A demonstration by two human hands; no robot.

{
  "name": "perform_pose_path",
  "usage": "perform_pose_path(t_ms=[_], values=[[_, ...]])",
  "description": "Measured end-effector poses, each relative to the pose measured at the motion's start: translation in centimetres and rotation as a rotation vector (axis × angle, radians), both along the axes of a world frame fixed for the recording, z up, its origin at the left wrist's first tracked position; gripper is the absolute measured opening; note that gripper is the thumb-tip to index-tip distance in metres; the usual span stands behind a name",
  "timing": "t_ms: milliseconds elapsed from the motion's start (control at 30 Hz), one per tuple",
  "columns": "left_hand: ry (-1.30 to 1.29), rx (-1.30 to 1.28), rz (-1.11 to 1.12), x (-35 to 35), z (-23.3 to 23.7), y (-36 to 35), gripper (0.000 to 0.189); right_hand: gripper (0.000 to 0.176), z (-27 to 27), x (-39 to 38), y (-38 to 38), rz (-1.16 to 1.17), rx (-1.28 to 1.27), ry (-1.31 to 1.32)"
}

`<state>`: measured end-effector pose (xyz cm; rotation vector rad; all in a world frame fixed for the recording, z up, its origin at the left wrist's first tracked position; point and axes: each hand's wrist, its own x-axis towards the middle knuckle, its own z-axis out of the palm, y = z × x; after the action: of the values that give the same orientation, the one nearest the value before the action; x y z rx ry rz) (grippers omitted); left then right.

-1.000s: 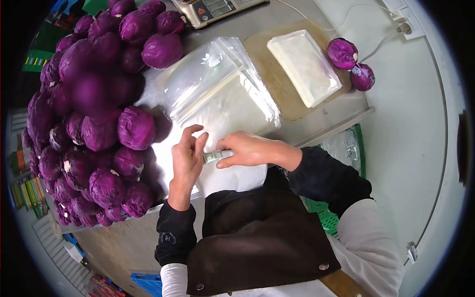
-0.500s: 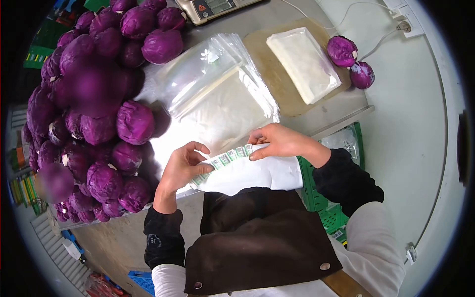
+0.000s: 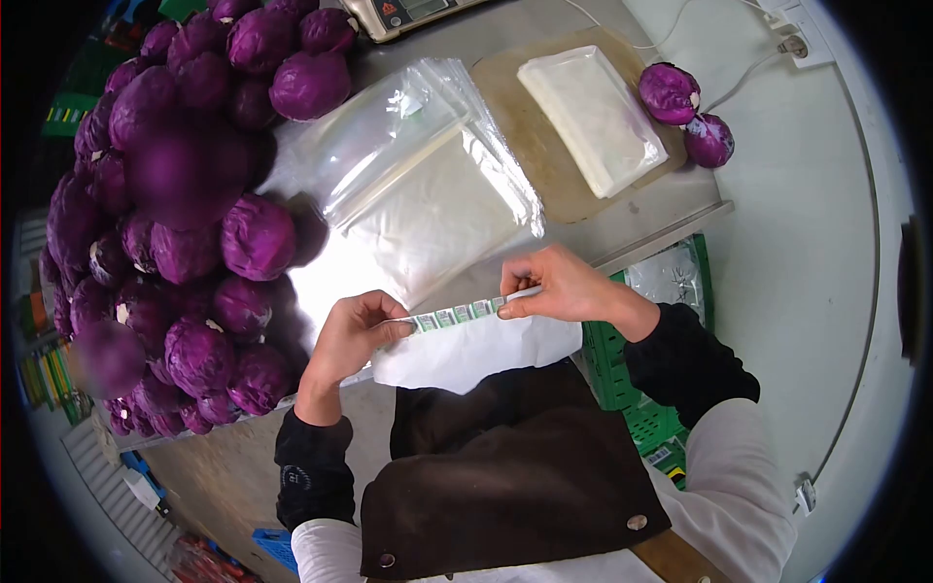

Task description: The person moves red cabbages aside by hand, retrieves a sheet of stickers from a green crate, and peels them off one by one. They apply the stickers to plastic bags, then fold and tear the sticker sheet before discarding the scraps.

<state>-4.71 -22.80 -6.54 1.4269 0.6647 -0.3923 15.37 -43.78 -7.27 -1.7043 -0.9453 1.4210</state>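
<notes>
A white label sheet (image 3: 466, 355) hangs between my two hands at the near edge of the metal table. Along its upper edge runs a row of small green-and-white printed labels (image 3: 455, 315). My left hand (image 3: 358, 335) pinches the left end of this edge between thumb and fingers. At the right end, my right hand (image 3: 556, 287) pinches the same edge. Just beyond the hands lies a stack of clear plastic bags (image 3: 428, 194), flat on the table.
Red cabbages (image 3: 185, 255) are heaped on the left. A folded pack of clear film (image 3: 595, 121) lies on a brownish board (image 3: 559, 199), with two loose cabbages (image 3: 670, 93) beside it. A scale (image 3: 413, 12) stands at the back. Green crates (image 3: 614, 374) sit below the table's right side.
Both hands have shifted slightly, and the labelled edge now lies closer to level. The right hand has moved a little to the right, still pinching the sheet.
</notes>
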Motion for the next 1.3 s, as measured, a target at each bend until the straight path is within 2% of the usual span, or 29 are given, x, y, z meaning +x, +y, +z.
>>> perform_pose_path(t_ms=[100,167,300,367,500,600,667,800,1100,1167,1300], values=[[-0.011,0.035,-0.025,-0.1,0.4,0.1,0.008,0.022,0.2,-0.2,-0.2,0.033,0.073,-0.074],[-0.007,0.043,-0.035,-0.4,0.5,0.1,0.008,0.026,0.9,-0.1,-0.2,0.131,-0.02,-0.216],[-0.014,-0.008,-0.022,-0.5,0.5,0.1,0.008,0.028,0.2,0.1,-0.3,0.214,-0.061,-0.233],[-0.019,0.007,-0.041,0.1,0.9,0.2,0.008,0.026,-0.5,0.5,-0.2,0.215,0.012,-0.077],[-0.019,0.001,-0.08,1.0,1.1,0.1,0.008,0.029,0.4,0.4,2.7,0.134,0.111,0.05],[-0.019,-0.016,-0.083,1.2,0.8,0.1,0.008,0.032,1.7,-0.7,5.2,0.203,0.127,-0.056],[-0.021,-0.025,-0.077,1.2,0.6,0.1,0.008,0.034,1.7,-1.3,6.1,0.385,0.165,-0.241],[-0.024,-0.072,-0.048,1.0,0.6,0.4,0.007,0.034,0.5,-2.1,6.4,0.38,0.272,-0.274],[-0.009,-0.182,-0.063,1.1,-0.9,1.5,0.01,0.028,-0.5,-3.0,6.7,0.421,0.439,-0.533],[0.035,-0.166,-0.074,1.5,-1.0,1.9,0.012,0.026,-1.1,-3.5,6.8,0.437,0.497,-0.685],[0.083,-0.089,-0.128,1.9,-2.3,2.2,0.014,0.023,-1.4,-3.8,6.3,0.508,0.573,-0.767]])
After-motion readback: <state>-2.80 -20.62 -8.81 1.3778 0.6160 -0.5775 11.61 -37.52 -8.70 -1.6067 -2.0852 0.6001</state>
